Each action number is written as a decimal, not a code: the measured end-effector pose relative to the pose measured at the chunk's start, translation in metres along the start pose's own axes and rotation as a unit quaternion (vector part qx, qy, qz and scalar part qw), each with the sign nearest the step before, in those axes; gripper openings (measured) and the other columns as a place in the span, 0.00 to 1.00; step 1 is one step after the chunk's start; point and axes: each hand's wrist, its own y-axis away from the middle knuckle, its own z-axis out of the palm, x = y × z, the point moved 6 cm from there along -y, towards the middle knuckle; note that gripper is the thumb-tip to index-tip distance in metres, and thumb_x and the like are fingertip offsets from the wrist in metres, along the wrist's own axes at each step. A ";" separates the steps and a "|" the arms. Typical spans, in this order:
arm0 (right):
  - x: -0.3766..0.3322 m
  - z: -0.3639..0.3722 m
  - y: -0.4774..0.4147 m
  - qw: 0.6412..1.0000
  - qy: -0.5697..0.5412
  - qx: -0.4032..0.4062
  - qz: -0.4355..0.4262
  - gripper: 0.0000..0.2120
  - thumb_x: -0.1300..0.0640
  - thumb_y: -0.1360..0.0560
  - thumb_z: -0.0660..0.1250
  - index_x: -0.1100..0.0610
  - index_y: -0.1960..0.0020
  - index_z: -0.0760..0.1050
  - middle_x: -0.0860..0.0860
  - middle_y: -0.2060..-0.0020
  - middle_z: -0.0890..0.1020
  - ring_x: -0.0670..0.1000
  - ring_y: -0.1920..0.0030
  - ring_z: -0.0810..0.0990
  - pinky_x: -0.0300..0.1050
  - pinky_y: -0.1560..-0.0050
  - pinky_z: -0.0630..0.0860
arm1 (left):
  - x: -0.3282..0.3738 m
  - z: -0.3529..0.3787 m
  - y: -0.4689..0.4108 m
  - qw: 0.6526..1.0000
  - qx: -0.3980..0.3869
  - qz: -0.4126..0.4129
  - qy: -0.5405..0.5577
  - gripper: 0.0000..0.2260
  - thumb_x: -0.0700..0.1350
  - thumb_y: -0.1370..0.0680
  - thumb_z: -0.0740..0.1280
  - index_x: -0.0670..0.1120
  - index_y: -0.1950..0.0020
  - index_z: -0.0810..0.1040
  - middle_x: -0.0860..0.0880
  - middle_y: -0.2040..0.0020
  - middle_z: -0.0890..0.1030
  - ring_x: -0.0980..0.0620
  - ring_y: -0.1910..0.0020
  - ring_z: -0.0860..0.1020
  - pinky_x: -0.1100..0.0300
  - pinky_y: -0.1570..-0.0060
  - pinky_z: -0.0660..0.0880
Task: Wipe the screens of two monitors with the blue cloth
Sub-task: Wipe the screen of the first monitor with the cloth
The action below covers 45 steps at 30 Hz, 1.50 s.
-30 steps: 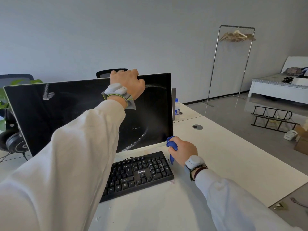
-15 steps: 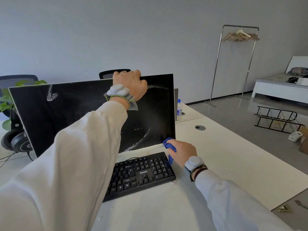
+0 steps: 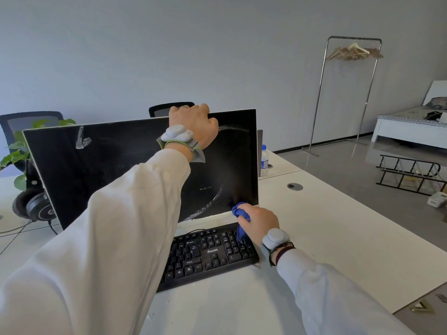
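A wide black monitor [image 3: 116,170] stands on the white desk [image 3: 338,228], its dark screen marked with white smears at the upper left, upper right and lower right. My left hand [image 3: 193,124] grips the monitor's top edge, fingers curled over it. My right hand [image 3: 260,222] holds a bunched blue cloth [image 3: 240,212] against the screen's lower right corner. A thin sliver of a second monitor [image 3: 259,153] shows behind the right edge of the first.
A black keyboard [image 3: 208,255] lies in front of the monitor. Headphones [image 3: 33,205] and a plant [image 3: 21,151] are at the left. A water bottle [image 3: 264,160] stands behind the screen. Office chairs [image 3: 31,119], a clothes rack [image 3: 348,93] and a bed [image 3: 411,126] are farther back.
My right hand has carried the blue cloth a little up and left, onto the lower right corner of the screen. My left hand keeps its grip on the top edge.
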 end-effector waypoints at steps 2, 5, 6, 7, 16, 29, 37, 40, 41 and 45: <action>0.009 -0.007 -0.001 1.000 0.015 -0.012 -0.022 0.14 0.48 0.21 0.60 0.47 0.38 0.75 0.47 0.53 0.83 0.53 0.54 0.81 0.40 0.57 0.71 | -0.001 0.000 0.000 1.000 0.000 0.002 0.000 0.19 0.53 0.25 0.50 0.47 0.46 0.75 0.48 0.56 0.79 0.45 0.58 0.73 0.49 0.49 0.65; 0.033 -0.021 -0.004 1.000 0.022 -0.015 0.009 0.13 0.49 0.21 0.60 0.47 0.39 0.76 0.48 0.52 0.84 0.54 0.53 0.81 0.40 0.57 0.72 | 0.000 -0.003 0.001 1.000 -0.004 0.006 0.007 0.17 0.53 0.25 0.50 0.47 0.48 0.74 0.48 0.58 0.78 0.45 0.60 0.73 0.49 0.49 0.65; 0.039 -0.023 -0.005 0.999 0.017 -0.011 0.026 0.12 0.49 0.21 0.61 0.48 0.39 0.76 0.48 0.53 0.84 0.54 0.54 0.81 0.40 0.57 0.71 | 0.000 -0.004 0.001 1.000 -0.005 0.008 0.009 0.16 0.53 0.25 0.50 0.48 0.49 0.74 0.49 0.58 0.77 0.45 0.60 0.73 0.49 0.49 0.65; 0.042 -0.024 -0.005 0.999 0.012 -0.005 0.038 0.12 0.50 0.21 0.61 0.48 0.39 0.76 0.49 0.53 0.84 0.55 0.55 0.80 0.40 0.58 0.70 | 0.000 -0.004 0.002 1.000 -0.006 0.009 0.011 0.15 0.53 0.25 0.50 0.48 0.50 0.73 0.49 0.59 0.77 0.45 0.60 0.73 0.49 0.49 0.65; 0.037 -0.028 -0.020 0.999 0.038 -0.007 -0.003 0.10 0.50 0.21 0.60 0.47 0.42 0.74 0.46 0.55 0.82 0.54 0.55 0.80 0.44 0.55 0.75 | 0.003 -0.006 0.001 1.000 -0.014 0.005 -0.003 0.14 0.52 0.24 0.51 0.47 0.50 0.73 0.49 0.59 0.76 0.45 0.59 0.73 0.50 0.51 0.63; 0.034 -0.018 -0.008 1.000 0.008 -0.015 0.025 0.11 0.50 0.20 0.61 0.50 0.39 0.72 0.48 0.53 0.83 0.53 0.56 0.80 0.39 0.59 0.67 | 0.003 -0.003 0.000 1.000 -0.026 0.015 0.009 0.14 0.52 0.25 0.51 0.48 0.52 0.72 0.49 0.59 0.77 0.45 0.60 0.74 0.49 0.49 0.65; 0.017 -0.066 -0.050 0.996 -0.011 0.086 0.002 0.12 0.49 0.19 0.62 0.52 0.39 0.71 0.49 0.54 0.81 0.53 0.57 0.81 0.40 0.55 0.74 | -0.008 -0.002 -0.004 1.000 -0.023 0.010 0.014 0.16 0.53 0.26 0.50 0.48 0.49 0.73 0.49 0.58 0.78 0.45 0.59 0.74 0.49 0.49 0.65; 0.016 -0.070 -0.053 0.995 -0.029 0.095 0.013 0.13 0.49 0.19 0.62 0.53 0.37 0.70 0.49 0.54 0.80 0.53 0.57 0.80 0.39 0.54 0.73 | -0.004 -0.001 -0.003 0.999 -0.031 0.013 0.017 0.16 0.52 0.26 0.50 0.49 0.49 0.73 0.49 0.59 0.78 0.45 0.59 0.74 0.50 0.49 0.64; 0.017 -0.065 -0.049 0.996 -0.023 0.087 0.005 0.13 0.49 0.20 0.62 0.52 0.37 0.70 0.49 0.54 0.81 0.53 0.57 0.80 0.39 0.54 0.72 | -0.003 -0.002 -0.003 0.999 -0.030 0.015 0.016 0.17 0.52 0.26 0.50 0.49 0.48 0.74 0.49 0.58 0.78 0.45 0.59 0.74 0.50 0.50 0.63; 0.031 -0.036 -0.019 1.000 0.010 0.017 -0.004 0.12 0.51 0.20 0.62 0.50 0.37 0.72 0.47 0.49 0.82 0.54 0.52 0.81 0.41 0.54 0.73 | -0.002 -0.002 -0.005 0.999 -0.033 0.013 0.016 0.18 0.53 0.27 0.49 0.48 0.48 0.74 0.49 0.58 0.78 0.45 0.59 0.74 0.50 0.50 0.62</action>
